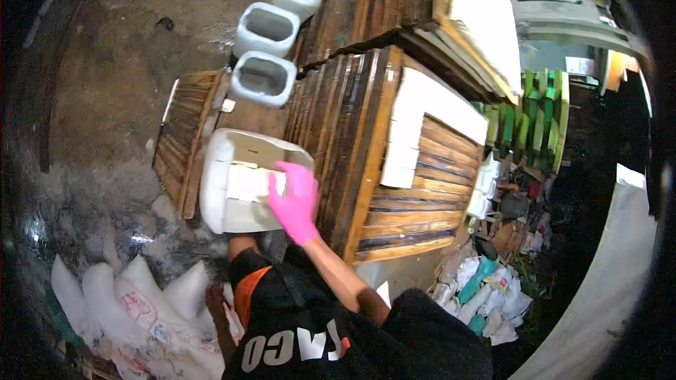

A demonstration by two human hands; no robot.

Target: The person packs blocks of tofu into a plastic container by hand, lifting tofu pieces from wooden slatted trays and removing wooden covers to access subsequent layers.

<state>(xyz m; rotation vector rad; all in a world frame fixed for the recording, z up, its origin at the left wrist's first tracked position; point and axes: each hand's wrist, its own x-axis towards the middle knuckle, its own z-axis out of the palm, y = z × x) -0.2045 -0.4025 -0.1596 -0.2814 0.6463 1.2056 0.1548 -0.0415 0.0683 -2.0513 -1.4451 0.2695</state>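
Observation:
My right hand (pixel 294 203), in a pink glove, reaches over the right side of a cut-open white plastic container (pixel 213 183). Its thumb and forefinger are spread apart beside pale white blocks (pixel 246 181) inside the container. Whether the fingertips touch a block cannot be made out. My left forearm (pixel 243 243), below a black and orange sleeve, runs up to the container's near side. The container hides my left hand.
Wooden slatted stacks (pixel 415 218) stand to the right, with white slabs (pixel 401 127) on top. Three cut containers (pixel 264 77) line up beyond. A slatted wooden panel (pixel 186 144) stands at left. Full white sacks (pixel 148 295) lie lower left; green crates (pixel 539 116) stand right.

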